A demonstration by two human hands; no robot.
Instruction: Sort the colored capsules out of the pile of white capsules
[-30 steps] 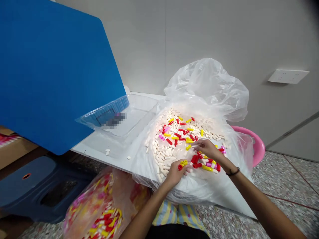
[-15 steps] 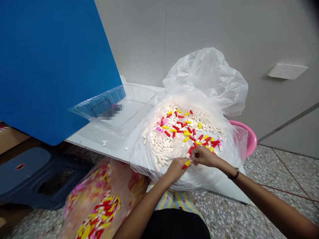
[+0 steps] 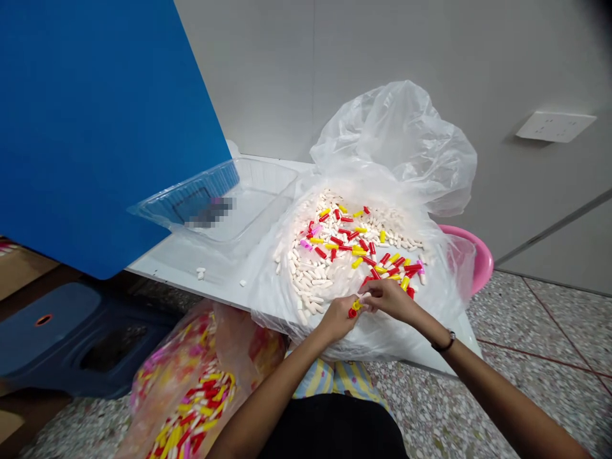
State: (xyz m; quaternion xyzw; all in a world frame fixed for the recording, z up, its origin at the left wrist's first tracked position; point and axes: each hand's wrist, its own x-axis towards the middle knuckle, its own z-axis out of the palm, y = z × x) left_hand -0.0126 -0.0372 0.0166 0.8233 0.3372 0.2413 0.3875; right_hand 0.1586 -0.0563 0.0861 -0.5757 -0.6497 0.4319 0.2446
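Observation:
My left hand [image 3: 339,318] is closed around a few small red and yellow plastic caps [image 3: 354,310], whose open ends face up. Against it, my right hand [image 3: 389,299] pinches what looks like a small white capsule-shaped piece [image 3: 364,296], partly hidden by the fingers. Both hands are over the near edge of a clear plastic bag [image 3: 268,280] spread on the table. On the bag lie many loose white capsule-shaped pieces [image 3: 310,280], with red, yellow and pink capped ones [image 3: 344,247] scattered among them.
A clear plastic tray [image 3: 258,201] stands to the left on the white table [image 3: 162,261]. Below hangs a bag of colored pieces [image 3: 205,408], beside a dark blue stool [image 3: 43,350]. A pink basin [image 3: 484,261] is at the right, and a blue panel [image 3: 105,127] rises at left.
My right hand has come closer to my left, bringing the fingers of both together at the caps. The view has shifted slightly.

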